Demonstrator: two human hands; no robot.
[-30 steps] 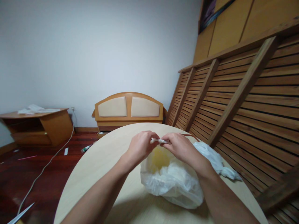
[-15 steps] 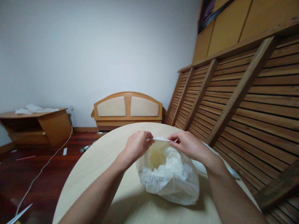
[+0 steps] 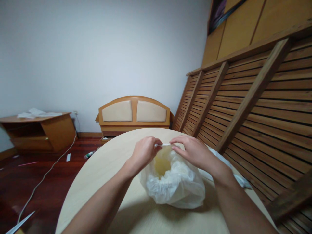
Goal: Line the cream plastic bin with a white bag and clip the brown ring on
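A white, translucent plastic bag stands on the round table, its mouth gathered and a yellowish inside showing. My left hand pinches the far rim of the bag between thumb and fingers. Close beside it, my right hand has its fingertips at the same rim, thumb slightly below the index finger. A short white stretch of rim runs between the two hands. The fingers of the right hand partly hide how firmly they grip. Behind the right forearm lies another pale plastic piece.
Slatted wooden panels lean along the right side, close to the table. A headboard stands against the wall beyond. At left are a low cabinet, a cable on the dark floor, and a bottle-like object.
My right hand has slid left along the rim, closer to the left hand, and its thumb and index finger have parted slightly. The bag has shifted a little to the left.
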